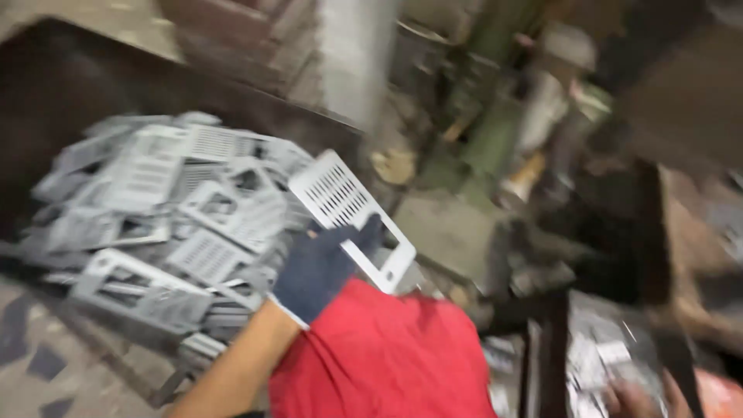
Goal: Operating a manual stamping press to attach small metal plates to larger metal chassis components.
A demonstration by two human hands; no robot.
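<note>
Nearest you, a red cloth (387, 364) lies just below the held plate. Your left hand (321, 267), in a dark glove, grips a slotted grey metal plate (348, 217) by its lower edge. Your right hand (638, 399) is blurred, low right of the plate; I cannot tell its grip. Beyond, left of the plate, lies a pile of like plates (170, 224).

Workshop interior, dim and blurred. A pale column (352, 54) stands at the rear beside green machinery (495, 131). The concrete floor (46, 371) is worn, with dark patches.
</note>
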